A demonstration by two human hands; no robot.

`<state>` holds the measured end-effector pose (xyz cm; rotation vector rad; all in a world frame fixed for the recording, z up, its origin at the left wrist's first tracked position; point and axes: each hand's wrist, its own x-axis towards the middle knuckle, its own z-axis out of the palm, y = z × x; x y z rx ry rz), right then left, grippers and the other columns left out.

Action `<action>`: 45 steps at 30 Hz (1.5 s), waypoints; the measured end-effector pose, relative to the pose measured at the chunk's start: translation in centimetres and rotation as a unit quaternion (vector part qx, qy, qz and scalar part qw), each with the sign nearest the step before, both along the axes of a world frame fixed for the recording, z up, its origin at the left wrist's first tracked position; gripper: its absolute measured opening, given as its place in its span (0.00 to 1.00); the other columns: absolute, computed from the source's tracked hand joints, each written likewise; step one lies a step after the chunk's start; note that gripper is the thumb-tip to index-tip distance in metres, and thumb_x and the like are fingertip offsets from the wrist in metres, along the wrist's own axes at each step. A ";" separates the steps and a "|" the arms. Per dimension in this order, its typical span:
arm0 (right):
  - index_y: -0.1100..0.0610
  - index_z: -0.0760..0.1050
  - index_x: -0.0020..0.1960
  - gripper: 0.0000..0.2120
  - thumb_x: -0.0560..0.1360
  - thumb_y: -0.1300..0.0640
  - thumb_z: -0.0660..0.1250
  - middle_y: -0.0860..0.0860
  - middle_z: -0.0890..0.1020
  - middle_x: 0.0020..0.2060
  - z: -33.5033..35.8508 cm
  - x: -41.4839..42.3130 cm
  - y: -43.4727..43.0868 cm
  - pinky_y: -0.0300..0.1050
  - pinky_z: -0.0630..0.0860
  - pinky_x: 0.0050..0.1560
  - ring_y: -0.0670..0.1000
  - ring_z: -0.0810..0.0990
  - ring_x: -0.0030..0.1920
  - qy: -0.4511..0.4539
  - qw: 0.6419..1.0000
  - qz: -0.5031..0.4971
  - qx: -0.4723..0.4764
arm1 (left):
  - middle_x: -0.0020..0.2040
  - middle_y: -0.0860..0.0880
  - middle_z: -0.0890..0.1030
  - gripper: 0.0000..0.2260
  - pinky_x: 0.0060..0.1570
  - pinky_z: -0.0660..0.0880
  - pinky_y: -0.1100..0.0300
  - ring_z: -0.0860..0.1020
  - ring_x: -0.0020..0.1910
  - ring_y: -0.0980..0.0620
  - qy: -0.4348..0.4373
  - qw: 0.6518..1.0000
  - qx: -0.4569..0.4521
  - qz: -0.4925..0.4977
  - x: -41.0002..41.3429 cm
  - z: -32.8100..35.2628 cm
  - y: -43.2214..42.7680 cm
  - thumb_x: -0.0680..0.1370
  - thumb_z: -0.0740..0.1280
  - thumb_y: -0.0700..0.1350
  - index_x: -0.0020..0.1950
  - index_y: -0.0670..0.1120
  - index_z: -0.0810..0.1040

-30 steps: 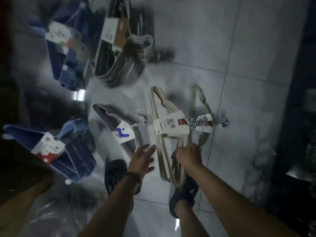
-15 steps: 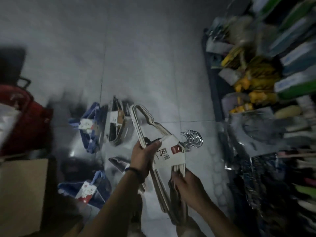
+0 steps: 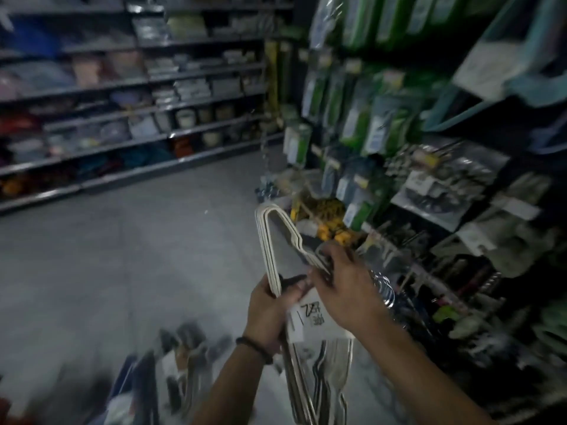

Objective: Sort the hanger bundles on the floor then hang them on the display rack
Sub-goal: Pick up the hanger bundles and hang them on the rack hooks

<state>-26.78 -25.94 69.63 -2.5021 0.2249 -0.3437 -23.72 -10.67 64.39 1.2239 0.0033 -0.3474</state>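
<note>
A bundle of cream-white hangers (image 3: 273,240) with a white paper label (image 3: 316,322) is raised in front of me at chest height. My left hand (image 3: 270,314) grips the bundle's bar from the left, just above the label. My right hand (image 3: 343,286) holds the bundle's sloped side from above, near the metal hooks (image 3: 385,289). The display rack (image 3: 429,210) with pegs and hanging packets stands close on the right. More hanger bundles (image 3: 181,363) lie blurred on the floor at the lower left.
Store shelving (image 3: 138,96) with stacked goods runs along the far left and back. A grey tiled aisle floor (image 3: 122,256) stretches between that shelving and the rack. Yellow items (image 3: 328,219) hang on the rack just beyond the hangers.
The cream hanger bundle has been lifted off the floor with both hands. My view has swung up from the floor to the aisle and the rack on the right.
</note>
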 end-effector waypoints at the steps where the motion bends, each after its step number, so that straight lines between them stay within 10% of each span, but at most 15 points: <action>1: 0.49 0.71 0.64 0.17 0.81 0.42 0.65 0.55 0.78 0.58 1.0 -0.3 -1.3 0.47 0.77 0.46 0.56 0.82 0.48 0.006 1.000 -0.016 -0.007 | 0.53 0.33 0.86 0.08 0.52 0.83 0.45 0.86 0.54 0.36 -0.016 1.000 0.002 -0.020 -0.3 1.2 -1.6 0.71 0.77 0.40 0.49 0.42 0.85; 13: 0.50 0.71 0.65 0.12 0.87 0.47 0.56 0.56 0.84 0.44 10.7 -8.7 -23.4 0.54 0.80 0.44 0.60 0.83 0.44 -0.012 0.989 -0.120 -0.080 | 0.58 0.41 0.86 0.32 0.62 0.79 0.36 0.84 0.58 0.39 -0.107 0.989 0.032 -0.101 -2.7 13.7 -23.9 0.69 0.74 0.72 0.59 0.48 0.84; 23: 0.44 0.71 0.51 0.06 0.85 0.46 0.60 0.52 0.79 0.34 13.5 -18.8 -39.3 0.52 0.74 0.34 0.54 0.78 0.33 -0.148 0.975 -0.153 0.062 | 0.30 0.51 0.80 0.21 0.35 0.74 0.64 0.80 0.32 0.53 -0.277 0.932 0.138 -0.189 -6.5 18.8 -40.0 0.75 0.72 0.63 0.34 0.47 0.80; 27: 0.47 0.74 0.52 0.06 0.84 0.46 0.61 0.44 0.81 0.34 15.5 -20.8 -41.9 0.38 0.67 0.30 0.47 0.78 0.31 -0.190 0.962 -0.190 0.058 | 0.37 0.58 0.84 0.07 0.35 0.72 0.71 0.82 0.36 0.61 -0.367 0.901 0.143 -0.181 -7.1 19.8 -44.3 0.79 0.74 0.51 0.47 0.49 0.82; 31: 0.42 0.74 0.54 0.05 0.85 0.45 0.60 0.49 0.84 0.35 16.8 -21.2 -44.2 0.45 0.75 0.31 0.46 0.80 0.30 -0.182 0.951 -0.248 0.036 | 0.37 0.43 0.81 0.20 0.36 0.72 0.61 0.80 0.36 0.47 -0.426 0.879 0.101 -0.191 -5.7 22.3 -46.9 0.78 0.69 0.64 0.45 0.46 0.81; 36: 0.44 0.76 0.53 0.08 0.85 0.44 0.60 0.47 0.81 0.32 19.2 -21.3 -46.1 0.49 0.75 0.32 0.46 0.80 0.31 -0.191 0.918 -0.347 0.015 | 0.51 0.54 0.86 0.21 0.57 0.79 0.52 0.83 0.52 0.56 -0.463 0.841 0.059 -0.274 -2.5 26.2 -50.0 0.73 0.68 0.69 0.59 0.57 0.82; 45: 0.45 0.70 0.49 0.11 0.85 0.40 0.57 0.48 0.81 0.37 24.8 -21.4 -51.3 0.53 0.80 0.36 0.51 0.80 0.35 -0.123 0.851 -0.494 -0.130 | 0.61 0.61 0.82 0.13 0.61 0.72 0.70 0.79 0.63 0.62 -0.572 0.709 0.024 -0.412 -1.2 30.5 -54.5 0.84 0.61 0.55 0.64 0.57 0.80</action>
